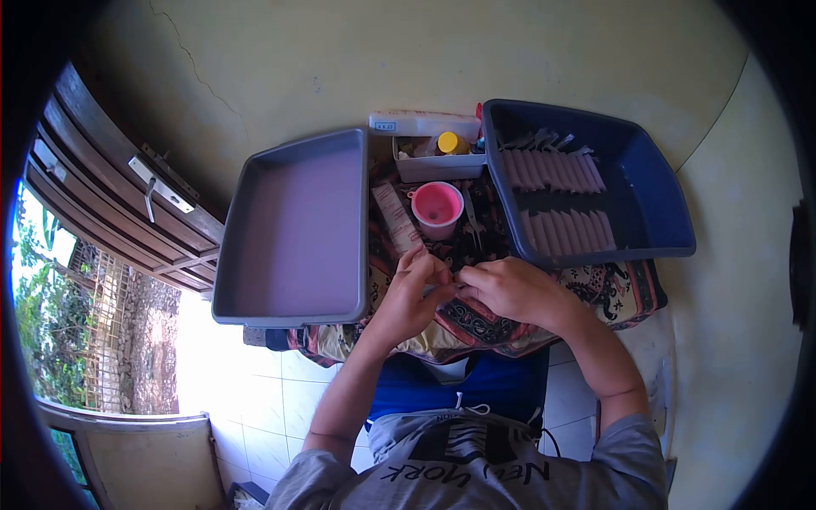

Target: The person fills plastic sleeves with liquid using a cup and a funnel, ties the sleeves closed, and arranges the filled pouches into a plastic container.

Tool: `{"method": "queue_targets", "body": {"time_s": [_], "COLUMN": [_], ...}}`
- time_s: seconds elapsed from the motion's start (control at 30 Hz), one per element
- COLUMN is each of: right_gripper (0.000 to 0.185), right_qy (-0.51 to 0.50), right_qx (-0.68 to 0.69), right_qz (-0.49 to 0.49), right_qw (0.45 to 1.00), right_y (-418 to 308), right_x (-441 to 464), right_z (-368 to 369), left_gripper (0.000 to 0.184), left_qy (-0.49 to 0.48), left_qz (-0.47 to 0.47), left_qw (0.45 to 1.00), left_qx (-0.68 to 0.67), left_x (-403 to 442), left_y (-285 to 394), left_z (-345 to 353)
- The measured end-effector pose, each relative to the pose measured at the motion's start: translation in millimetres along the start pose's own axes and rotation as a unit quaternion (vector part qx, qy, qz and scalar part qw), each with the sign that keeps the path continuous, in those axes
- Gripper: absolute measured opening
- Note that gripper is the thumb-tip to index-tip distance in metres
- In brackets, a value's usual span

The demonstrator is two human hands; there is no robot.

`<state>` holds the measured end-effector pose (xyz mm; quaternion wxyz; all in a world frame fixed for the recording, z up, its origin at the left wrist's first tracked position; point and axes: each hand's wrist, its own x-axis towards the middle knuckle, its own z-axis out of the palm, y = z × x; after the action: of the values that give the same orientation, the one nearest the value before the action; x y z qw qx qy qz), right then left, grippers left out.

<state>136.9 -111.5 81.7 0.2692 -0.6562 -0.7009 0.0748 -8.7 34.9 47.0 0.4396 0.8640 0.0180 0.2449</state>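
Note:
Both hands meet over the front of the patterned cloth point(476, 323). The fingertips of my left hand point(415, 291) are pinched together, and those of my right hand point(510, 291) are closed close beside them. Whatever lies between the fingers is too small and hidden to name. Just beyond my left hand lies a long, narrow clear plastic packet point(394, 212) with red print. Behind the hands, a pink funnel point(437, 202) sits in the mouth of a pale cup point(439, 229). A slim metal tool point(473, 223), perhaps scissors, rests right of the cup.
A grey tray point(362, 229) of smooth lilac material stands left. The dark blue tray point(659, 200) at right holds two rows of filled lilac tubes point(552, 171). Behind the cup are a small grey box point(439, 168), a yellow-capped bottle point(452, 143) and a white package point(425, 124).

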Motion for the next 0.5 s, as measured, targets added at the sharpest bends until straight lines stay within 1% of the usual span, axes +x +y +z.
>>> {"method": "queue_targets", "body": {"time_s": [0.03, 0.07, 0.13, 0.17, 0.23, 0.27, 0.33, 0.37, 0.43, 0.47, 0.5], "right_gripper": [0.017, 0.017, 0.019, 0.019, 0.019, 0.019, 0.015, 0.015, 0.018, 0.018, 0.02], "right_qy": [-0.033, -0.033, 0.018, 0.017, 0.059, 0.058, 0.072, 0.072, 0.079, 0.079, 0.055], "right_qx": [-0.008, -0.008, 0.037, 0.038, 0.076, 0.076, 0.073, 0.074, 0.133, 0.134, 0.162], "right_qz": [0.007, 0.009, 0.004, 0.004, 0.032, 0.031, 0.07, 0.07, 0.101, 0.101, 0.152], "right_qw": [0.999, 0.999, 0.999, 0.999, 0.995, 0.995, 0.992, 0.992, 0.983, 0.983, 0.973], "right_y": [-1, 0, 1, 1, 0, 0, -2, -2, 1, 1, 1], "right_x": [-1, 0, 1, 0, 1, 1, 1, 1, 0, -1, -1], "right_z": [-1, -1, 2, 2, 4, 3, 1, 0, -1, -3, -6], "left_gripper": [0.022, 0.022, 0.021, 0.021, 0.02, 0.02, 0.022, 0.022, 0.025, 0.025, 0.026], "left_qy": [-0.008, -0.01, -0.001, -0.001, 0.024, 0.025, 0.043, 0.043, 0.072, 0.071, 0.083], "left_qz": [-0.004, -0.004, -0.005, -0.006, -0.013, -0.014, -0.016, -0.017, -0.033, -0.034, -0.038], "left_qw": [1.0, 1.0, 1.0, 1.0, 0.999, 0.999, 0.998, 0.998, 0.996, 0.996, 0.995], "left_qx": [-0.011, -0.012, -0.001, -0.002, -0.025, -0.025, -0.03, -0.03, -0.042, -0.042, -0.037], "left_x": [0, 0, -1, 0, 1, 1, 0, -2, -7, -8, -9], "left_y": [-2, -2, -1, 0, 2, 1, -3, -5, -9, -10, -10], "left_z": [0, -1, -2, -3, -4, -4, -5, -5, -3, -2, -1]}}
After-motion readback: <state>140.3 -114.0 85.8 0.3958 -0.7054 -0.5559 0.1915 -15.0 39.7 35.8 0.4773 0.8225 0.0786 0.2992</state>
